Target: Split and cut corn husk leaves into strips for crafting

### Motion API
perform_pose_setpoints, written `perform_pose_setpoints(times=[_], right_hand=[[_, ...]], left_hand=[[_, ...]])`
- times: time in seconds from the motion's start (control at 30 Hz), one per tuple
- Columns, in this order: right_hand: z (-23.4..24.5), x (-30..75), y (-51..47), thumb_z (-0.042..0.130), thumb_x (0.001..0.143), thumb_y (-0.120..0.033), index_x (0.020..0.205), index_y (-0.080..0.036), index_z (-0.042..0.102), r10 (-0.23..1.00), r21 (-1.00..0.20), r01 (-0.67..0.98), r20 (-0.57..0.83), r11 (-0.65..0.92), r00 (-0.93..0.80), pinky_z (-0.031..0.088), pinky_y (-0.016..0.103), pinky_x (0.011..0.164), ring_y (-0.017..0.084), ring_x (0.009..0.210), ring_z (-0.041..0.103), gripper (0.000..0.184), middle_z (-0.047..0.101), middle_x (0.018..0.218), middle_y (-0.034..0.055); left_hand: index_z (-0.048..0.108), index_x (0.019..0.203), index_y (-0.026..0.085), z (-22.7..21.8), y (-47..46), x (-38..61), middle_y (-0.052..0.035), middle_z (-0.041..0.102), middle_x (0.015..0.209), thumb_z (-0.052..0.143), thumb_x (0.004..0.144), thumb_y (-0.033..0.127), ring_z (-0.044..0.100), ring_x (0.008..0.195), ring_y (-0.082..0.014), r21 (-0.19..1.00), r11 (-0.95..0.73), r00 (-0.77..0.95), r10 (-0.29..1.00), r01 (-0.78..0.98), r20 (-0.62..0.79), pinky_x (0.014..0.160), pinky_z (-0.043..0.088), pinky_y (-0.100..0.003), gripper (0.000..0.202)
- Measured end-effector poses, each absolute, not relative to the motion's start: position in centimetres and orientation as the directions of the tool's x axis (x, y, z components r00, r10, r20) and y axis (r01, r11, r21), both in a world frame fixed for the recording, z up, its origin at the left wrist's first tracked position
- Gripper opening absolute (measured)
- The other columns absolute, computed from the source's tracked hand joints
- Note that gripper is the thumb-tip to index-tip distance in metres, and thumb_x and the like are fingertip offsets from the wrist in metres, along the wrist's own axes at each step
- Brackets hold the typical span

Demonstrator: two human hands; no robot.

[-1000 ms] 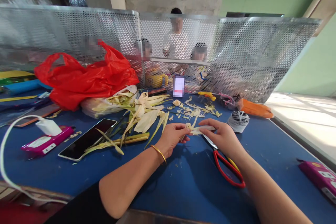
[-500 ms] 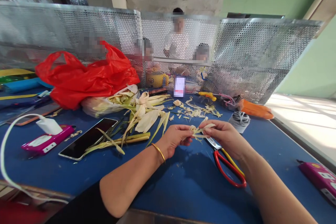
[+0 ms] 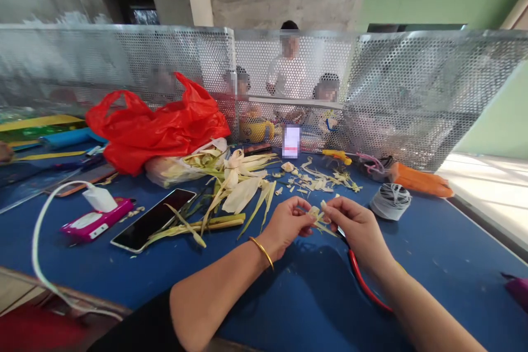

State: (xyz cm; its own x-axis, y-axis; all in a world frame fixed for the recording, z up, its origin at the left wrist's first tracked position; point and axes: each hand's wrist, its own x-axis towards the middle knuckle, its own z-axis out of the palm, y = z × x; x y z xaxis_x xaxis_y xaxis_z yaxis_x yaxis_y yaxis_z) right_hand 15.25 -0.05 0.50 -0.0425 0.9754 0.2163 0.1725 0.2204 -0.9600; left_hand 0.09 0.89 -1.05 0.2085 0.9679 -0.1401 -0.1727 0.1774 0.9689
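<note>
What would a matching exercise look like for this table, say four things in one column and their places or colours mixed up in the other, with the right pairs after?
1. Pale husk
2. Scissors
3. Wound string
4. Handled bag

A. Crumpled and bright red
B. Partly hidden by the right hand and forearm
C. At the fingertips of the left hand and right hand
D. Grey-white, right of the right hand

Pairs: 1-C, 2-B, 3-D, 4-A

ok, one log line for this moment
left hand: pinching husk | right hand: pinching husk | scissors: on table, partly hidden | string: right of right hand
</note>
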Motion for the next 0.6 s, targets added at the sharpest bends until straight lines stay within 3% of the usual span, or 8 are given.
perform_pose_setpoints(times=[0.2, 0.43, 0.6], right_hand=[[-0.2, 15.5, 0.2, 0.064, 0.074, -0.045, 0.066, -0.017, 0.06, 0.978, -0.923, 0.328, 0.177, 0.203, -0.109, 0.032, 0.023, 0.049, 0.01, 0.051, 0.042, 0.029, 0.05, 0.054, -0.0034], [-1.2, 15.8, 0.6, 0.062, 0.072, -0.035, 0.061, -0.018, 0.056, 0.979, -0.903, 0.387, 0.138, 0.187, -0.151, 0.031, 0.023, 0.049, 0.01, 0.05, 0.04, 0.021, 0.049, 0.052, -0.0044], [-1.2, 15.8, 0.6, 0.062, 0.073, -0.037, 0.06, -0.018, 0.056, 0.982, -0.897, 0.405, 0.13, 0.174, -0.135, 0.033, 0.023, 0.049, 0.01, 0.049, 0.042, 0.023, 0.049, 0.051, -0.0044]], left_hand=[[0.053, 0.079, 0.017, -1.0, 0.9, -0.1, 0.0045, 0.058, 0.061, 0.067, 0.07, 0.014, 0.054, 0.05, -0.0072, 0.955, 0.221, 0.217, 0.96, -0.198, -0.177, 0.052, 0.045, -0.019, 0.017], [0.053, 0.076, 0.017, -1.2, 0.8, 0.0, 0.0036, 0.058, 0.063, 0.067, 0.07, 0.011, 0.054, 0.05, -0.0069, 0.944, 0.255, 0.231, 0.951, -0.207, -0.206, 0.054, 0.046, -0.019, 0.016], [0.054, 0.075, 0.016, -1.3, 0.8, 0.1, 0.0031, 0.058, 0.063, 0.069, 0.069, 0.013, 0.055, 0.052, -0.0076, 0.961, 0.204, 0.231, 0.96, -0.185, -0.159, 0.053, 0.046, -0.02, 0.016]])
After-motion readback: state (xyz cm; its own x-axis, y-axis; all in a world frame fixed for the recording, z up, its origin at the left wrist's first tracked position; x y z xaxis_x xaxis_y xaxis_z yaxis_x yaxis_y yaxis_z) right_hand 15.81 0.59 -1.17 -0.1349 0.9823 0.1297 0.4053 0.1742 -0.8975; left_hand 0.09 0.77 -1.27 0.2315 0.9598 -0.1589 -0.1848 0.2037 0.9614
